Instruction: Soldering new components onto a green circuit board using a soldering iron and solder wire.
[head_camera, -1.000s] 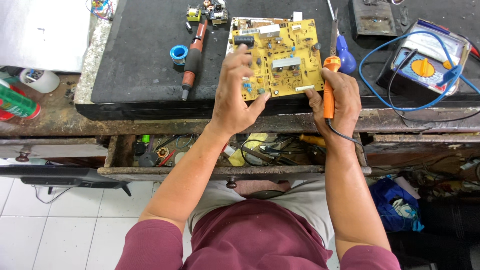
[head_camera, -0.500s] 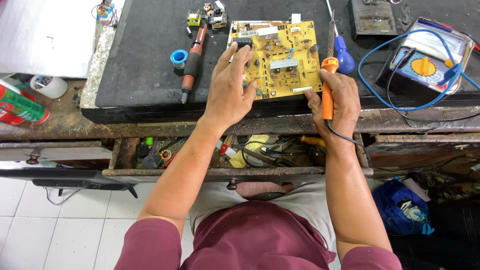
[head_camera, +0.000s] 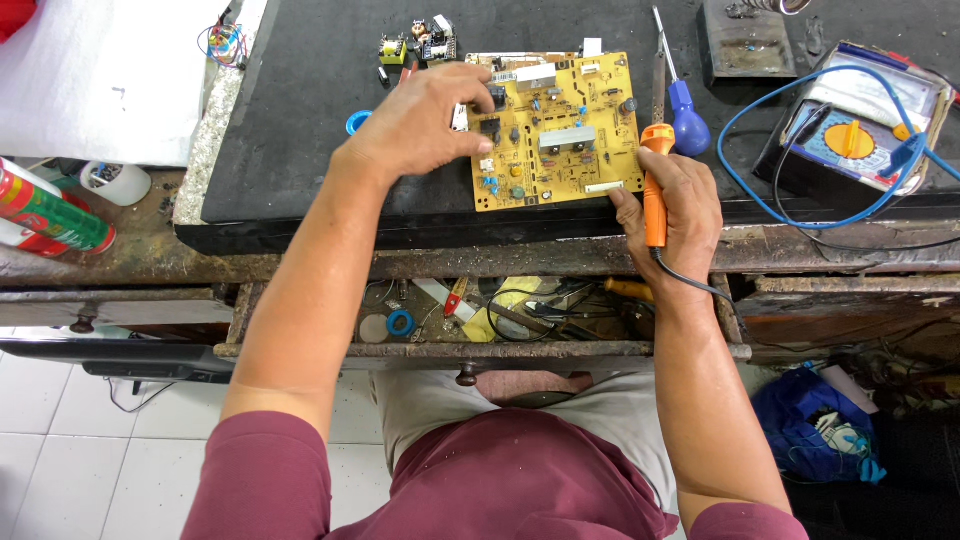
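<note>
A yellow circuit board (head_camera: 565, 135) lies component side up on the black mat (head_camera: 300, 110). My left hand (head_camera: 420, 125) reaches over its left edge, with curled fingertips and thumb gripping the board's upper left part. My right hand (head_camera: 675, 200) rests at the board's lower right corner. It is closed around the orange handle of a soldering iron (head_camera: 655, 185), and the iron's tip points up along the board's right edge. The iron's dark cord runs down past my wrist.
A multimeter (head_camera: 850, 140) with looping blue leads sits at the right, and a blue-handled screwdriver (head_camera: 685, 110) lies beside the board. Small parts (head_camera: 415, 40) and a blue ring (head_camera: 357, 122) lie left of it. Below is an open drawer (head_camera: 500, 315) of tools; spray cans (head_camera: 50, 215) stand far left.
My left hand has slid up and to the left, from the board's lower left area to its upper left edge. My right hand with the soldering iron has stayed in place.
</note>
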